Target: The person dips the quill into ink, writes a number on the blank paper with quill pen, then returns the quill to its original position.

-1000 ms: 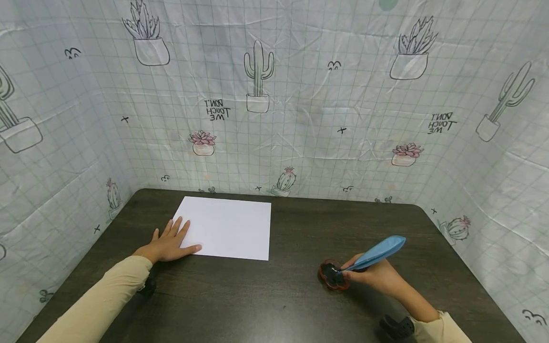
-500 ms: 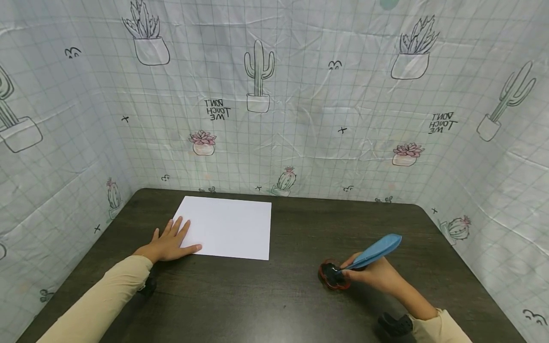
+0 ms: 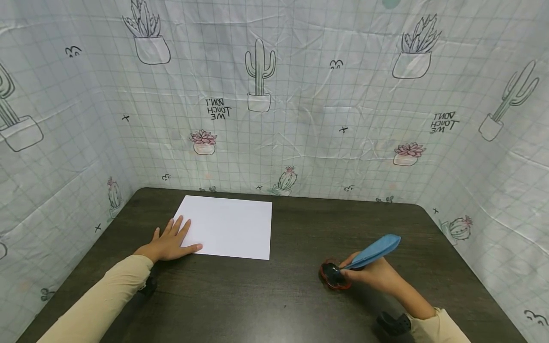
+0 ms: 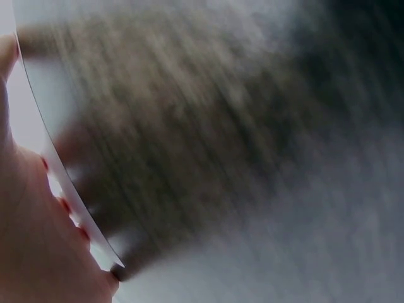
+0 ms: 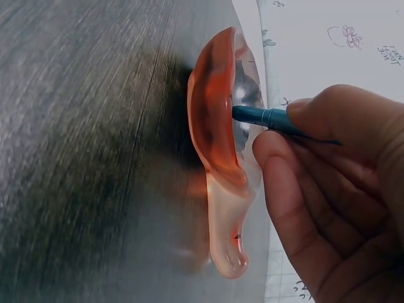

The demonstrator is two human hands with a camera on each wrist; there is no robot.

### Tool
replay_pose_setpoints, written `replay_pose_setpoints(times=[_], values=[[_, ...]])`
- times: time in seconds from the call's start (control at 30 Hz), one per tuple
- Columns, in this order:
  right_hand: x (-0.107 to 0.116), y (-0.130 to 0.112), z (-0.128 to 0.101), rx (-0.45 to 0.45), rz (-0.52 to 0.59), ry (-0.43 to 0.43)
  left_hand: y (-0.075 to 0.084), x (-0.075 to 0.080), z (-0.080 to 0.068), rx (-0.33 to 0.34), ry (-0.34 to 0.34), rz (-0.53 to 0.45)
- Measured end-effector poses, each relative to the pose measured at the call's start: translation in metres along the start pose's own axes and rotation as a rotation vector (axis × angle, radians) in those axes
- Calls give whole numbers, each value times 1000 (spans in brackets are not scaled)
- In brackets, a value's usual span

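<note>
A white sheet of paper (image 3: 229, 229) lies on the dark table, left of centre. My left hand (image 3: 168, 244) rests flat on its left edge with spread fingers. On the right side, my right hand (image 3: 376, 275) pinches a blue feather pen (image 3: 374, 251) near its lower end. The pen's teal tip section (image 5: 249, 115) reaches over a small translucent orange-red dish (image 5: 211, 120), which has a stubby handle (image 5: 227, 227). Dark liquid (image 3: 331, 273) is inside the dish. Whether the tip touches the liquid, I cannot tell.
The dark wooden table (image 3: 283, 305) has rounded far corners. A pale fabric (image 3: 309, 157) printed with cacti and grid lines surrounds it at the back and both sides. A dark wrist strap (image 3: 393, 324) is on the right wrist.
The feather's upper end has swung slightly left, while the right hand has stayed over the dish. The left hand and the paper have held still.
</note>
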State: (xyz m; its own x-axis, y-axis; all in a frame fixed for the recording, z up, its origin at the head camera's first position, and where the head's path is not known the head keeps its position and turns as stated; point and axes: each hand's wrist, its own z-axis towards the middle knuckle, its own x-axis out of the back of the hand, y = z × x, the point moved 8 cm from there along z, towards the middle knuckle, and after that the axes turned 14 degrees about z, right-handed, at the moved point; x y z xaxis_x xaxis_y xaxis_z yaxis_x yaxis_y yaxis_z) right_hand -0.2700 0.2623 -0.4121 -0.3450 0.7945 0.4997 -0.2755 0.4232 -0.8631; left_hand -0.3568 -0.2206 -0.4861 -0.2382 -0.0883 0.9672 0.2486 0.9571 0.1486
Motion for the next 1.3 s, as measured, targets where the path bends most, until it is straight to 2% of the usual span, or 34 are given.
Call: replay_pose_setpoints(times=[0.43,0.7,0.9,1.3], values=[[-1,1,-1,29,5,-2,9,8,-8,6,-19,4],[1,2,-1,5,-19,2,7,6,-5,7,-19,8],[0,-1,-2,44,-24,-8,7,7,-6,-12,-3,-15],[1,0,0,22,-32,7,-3,-4,4,5,-4,13]])
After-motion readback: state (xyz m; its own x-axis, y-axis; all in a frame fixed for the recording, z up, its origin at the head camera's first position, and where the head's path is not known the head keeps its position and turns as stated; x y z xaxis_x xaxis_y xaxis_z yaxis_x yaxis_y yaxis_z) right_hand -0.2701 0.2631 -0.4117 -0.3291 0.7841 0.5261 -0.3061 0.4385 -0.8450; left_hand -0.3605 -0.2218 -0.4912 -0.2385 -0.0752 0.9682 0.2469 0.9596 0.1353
